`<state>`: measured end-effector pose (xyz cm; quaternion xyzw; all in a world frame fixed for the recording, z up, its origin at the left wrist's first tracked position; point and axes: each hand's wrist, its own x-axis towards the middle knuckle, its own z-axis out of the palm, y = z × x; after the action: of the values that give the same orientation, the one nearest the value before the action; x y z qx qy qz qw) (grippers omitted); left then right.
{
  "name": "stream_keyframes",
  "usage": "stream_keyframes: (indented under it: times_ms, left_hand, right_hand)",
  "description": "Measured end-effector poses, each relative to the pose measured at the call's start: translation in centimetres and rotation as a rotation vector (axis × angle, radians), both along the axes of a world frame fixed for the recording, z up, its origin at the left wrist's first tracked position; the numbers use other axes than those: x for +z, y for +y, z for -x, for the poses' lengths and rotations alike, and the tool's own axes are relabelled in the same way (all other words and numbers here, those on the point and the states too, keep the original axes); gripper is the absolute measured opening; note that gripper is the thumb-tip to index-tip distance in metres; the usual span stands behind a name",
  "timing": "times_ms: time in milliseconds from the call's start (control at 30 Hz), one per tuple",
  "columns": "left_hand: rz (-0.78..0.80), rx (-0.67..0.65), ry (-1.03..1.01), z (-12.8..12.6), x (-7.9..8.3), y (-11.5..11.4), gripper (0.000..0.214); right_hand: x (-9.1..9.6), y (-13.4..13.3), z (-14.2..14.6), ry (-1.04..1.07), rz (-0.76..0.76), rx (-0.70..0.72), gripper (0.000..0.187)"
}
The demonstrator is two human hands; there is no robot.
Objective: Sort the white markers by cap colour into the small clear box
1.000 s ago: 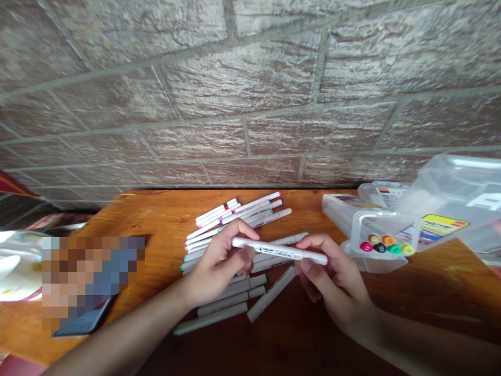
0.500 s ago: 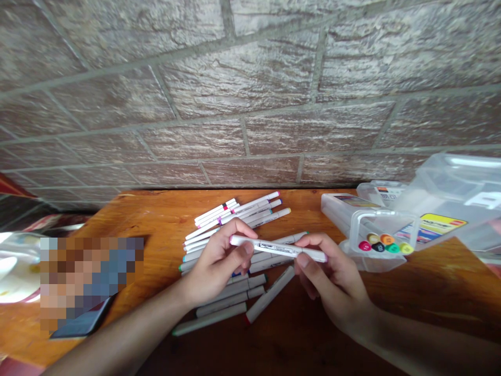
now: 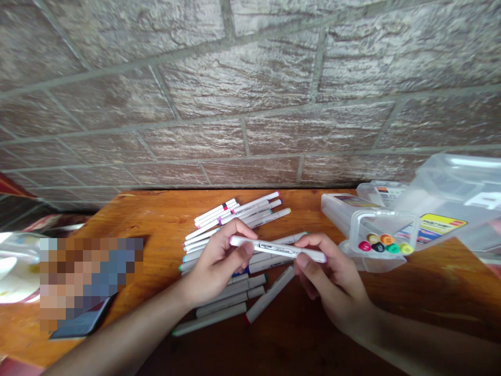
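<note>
A white marker (image 3: 277,248) with purplish ends is held level between my two hands, its printed label facing up. My left hand (image 3: 219,263) pinches its left end between thumb and fingers. At the other end, my right hand (image 3: 332,277) grips it the same way. Beneath and around them, several white markers with coloured ends lie spread on the wooden table (image 3: 148,219). One with a red end (image 3: 270,295) lies slantwise below the held marker. Parts of the pile are hidden behind my hands.
On the right, a clear plastic case (image 3: 336,211) lies with several markers (image 3: 387,240) inside, coloured ends showing. A larger clear container (image 3: 462,198) stands beside it. A phone (image 3: 84,321), partly pixelated, lies on the left. Behind the table rises a brick wall (image 3: 250,104).
</note>
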<state>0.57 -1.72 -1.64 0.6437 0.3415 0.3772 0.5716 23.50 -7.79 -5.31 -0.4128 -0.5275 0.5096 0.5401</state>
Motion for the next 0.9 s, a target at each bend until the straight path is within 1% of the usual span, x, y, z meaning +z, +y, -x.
stream_keyframes:
  times_ms: [333,567,900]
  left_hand:
    - [-0.003,0.012,0.019,-0.04,0.13,-0.06,0.025]
    - [-0.007,0.008,0.015,0.05,0.0,-0.04,0.024]
    - [-0.01,0.011,0.018,-0.06,0.08,0.01,0.023]
  right_hand:
    - [-0.14,0.02,0.02,0.001,0.003,-0.001,0.02]
    - [-0.32,-0.13,-0.11,0.003,0.008,0.013,0.017]
    - [-0.11,0.02,-0.02,0.007,0.013,0.006,0.02]
